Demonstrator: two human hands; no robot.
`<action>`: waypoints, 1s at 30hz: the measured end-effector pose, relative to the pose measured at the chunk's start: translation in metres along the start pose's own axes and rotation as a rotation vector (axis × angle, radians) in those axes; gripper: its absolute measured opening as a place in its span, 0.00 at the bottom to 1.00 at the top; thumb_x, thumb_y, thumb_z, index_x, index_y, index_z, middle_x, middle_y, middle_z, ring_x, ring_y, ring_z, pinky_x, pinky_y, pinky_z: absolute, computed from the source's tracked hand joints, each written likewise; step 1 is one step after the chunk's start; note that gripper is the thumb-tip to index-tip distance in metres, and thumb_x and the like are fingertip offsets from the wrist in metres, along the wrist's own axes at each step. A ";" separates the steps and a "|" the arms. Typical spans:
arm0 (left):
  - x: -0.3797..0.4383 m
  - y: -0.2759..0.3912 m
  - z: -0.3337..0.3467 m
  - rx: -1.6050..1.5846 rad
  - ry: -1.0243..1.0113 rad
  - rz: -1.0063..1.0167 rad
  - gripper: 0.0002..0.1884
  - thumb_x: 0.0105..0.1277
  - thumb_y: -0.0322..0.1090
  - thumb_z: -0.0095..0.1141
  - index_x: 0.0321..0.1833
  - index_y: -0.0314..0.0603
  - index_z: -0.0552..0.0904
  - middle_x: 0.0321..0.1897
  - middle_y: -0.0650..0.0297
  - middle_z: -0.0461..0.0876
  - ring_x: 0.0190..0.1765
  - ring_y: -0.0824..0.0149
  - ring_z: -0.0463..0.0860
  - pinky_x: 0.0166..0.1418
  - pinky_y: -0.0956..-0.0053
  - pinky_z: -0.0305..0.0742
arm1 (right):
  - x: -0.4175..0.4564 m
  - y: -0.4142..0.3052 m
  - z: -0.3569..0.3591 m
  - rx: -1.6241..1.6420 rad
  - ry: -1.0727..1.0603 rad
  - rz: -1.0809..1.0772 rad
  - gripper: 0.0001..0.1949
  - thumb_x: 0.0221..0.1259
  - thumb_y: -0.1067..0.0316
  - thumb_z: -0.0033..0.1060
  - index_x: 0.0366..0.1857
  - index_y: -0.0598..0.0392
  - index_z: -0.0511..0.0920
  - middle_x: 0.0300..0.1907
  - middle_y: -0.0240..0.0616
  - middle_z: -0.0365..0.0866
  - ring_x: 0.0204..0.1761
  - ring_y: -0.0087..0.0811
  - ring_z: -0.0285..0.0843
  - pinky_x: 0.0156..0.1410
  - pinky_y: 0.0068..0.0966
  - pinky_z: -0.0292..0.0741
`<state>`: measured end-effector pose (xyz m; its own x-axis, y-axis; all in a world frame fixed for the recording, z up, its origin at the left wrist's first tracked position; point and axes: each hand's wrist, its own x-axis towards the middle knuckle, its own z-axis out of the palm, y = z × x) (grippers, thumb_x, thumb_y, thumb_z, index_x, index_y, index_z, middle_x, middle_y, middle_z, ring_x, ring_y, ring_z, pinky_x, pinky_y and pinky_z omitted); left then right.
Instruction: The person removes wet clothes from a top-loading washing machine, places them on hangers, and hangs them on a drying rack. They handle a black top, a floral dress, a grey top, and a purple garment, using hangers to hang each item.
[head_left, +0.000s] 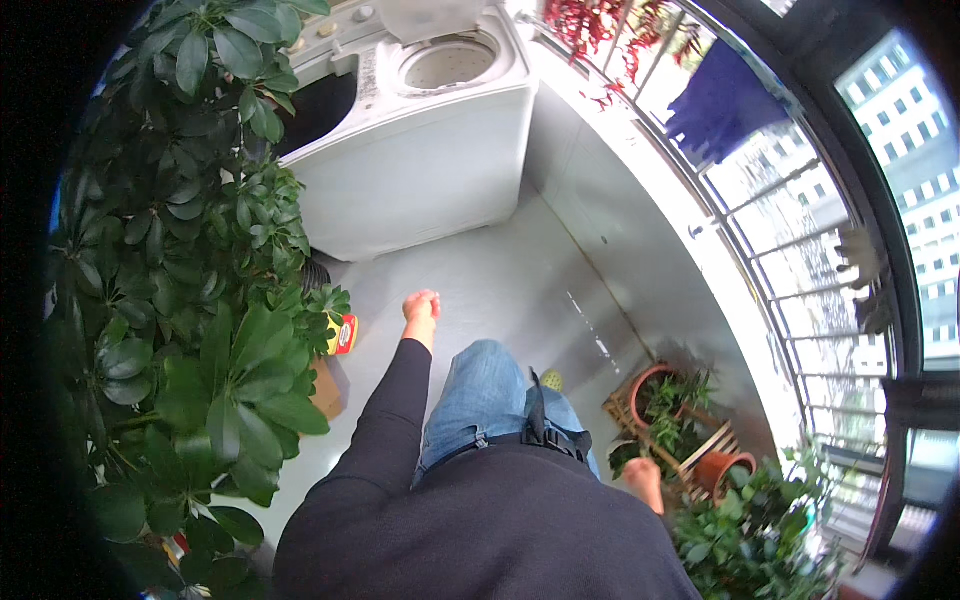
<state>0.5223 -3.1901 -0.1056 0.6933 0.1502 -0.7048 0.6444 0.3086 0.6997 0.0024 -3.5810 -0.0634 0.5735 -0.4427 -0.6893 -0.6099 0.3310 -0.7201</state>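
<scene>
My left hand (422, 306) is held out over the grey floor with its fingers curled; nothing shows in it. Left of it, a yellow and red package (345, 334) stands partly behind leaves. My right hand (642, 475) hangs low at my side, beside a wooden crate (621, 401) with potted plants; its fingers are blurred, so its grip is unclear. Ahead of me stands a white twin-tub washing machine (420, 176). Its round tub (450, 66) is uncovered, and the left compartment (319, 112) looks dark inside.
Dense leafy plants (172, 300) line the left side, above a cardboard box (326, 388). Clay pots (646, 390) stand at the lower right. A low wall (615, 232) and barred window run along the right, where a purple cloth (724, 105) hangs. Small white marks (601, 346) lie on the floor.
</scene>
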 end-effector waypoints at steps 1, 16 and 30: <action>-0.010 0.016 0.015 -0.099 -0.014 0.023 0.06 0.58 0.30 0.56 0.36 0.40 0.75 0.23 0.61 0.79 0.20 0.73 0.76 0.19 0.80 0.71 | 0.029 -0.037 -0.015 -0.036 0.158 -0.055 0.04 0.56 0.75 0.51 0.24 0.57 0.73 0.18 0.32 0.73 0.17 0.23 0.68 0.21 0.21 0.66; 0.163 0.439 0.307 0.566 -0.460 0.838 0.12 0.60 0.35 0.55 0.45 0.41 0.75 0.36 0.64 0.79 0.34 0.73 0.77 0.36 0.80 0.73 | 0.208 -0.321 0.207 -0.552 -0.123 -0.168 0.08 0.58 0.68 0.55 0.39 0.57 0.76 0.28 0.35 0.79 0.31 0.23 0.75 0.38 0.21 0.73; 0.385 0.309 0.320 2.669 -0.973 0.259 0.33 0.38 0.44 0.68 0.52 0.44 0.77 0.49 0.55 0.78 0.51 0.53 0.78 0.47 0.59 0.74 | 0.199 -0.413 0.287 -0.271 0.112 0.292 0.11 0.61 0.66 0.52 0.44 0.57 0.74 0.34 0.33 0.79 0.33 0.22 0.77 0.36 0.21 0.72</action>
<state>1.0911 -3.3371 -0.1231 0.2232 -0.3186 -0.9212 -0.8557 -0.5166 -0.0287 0.5258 -3.5664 0.0734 0.3009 -0.4557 -0.8377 -0.8688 0.2313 -0.4379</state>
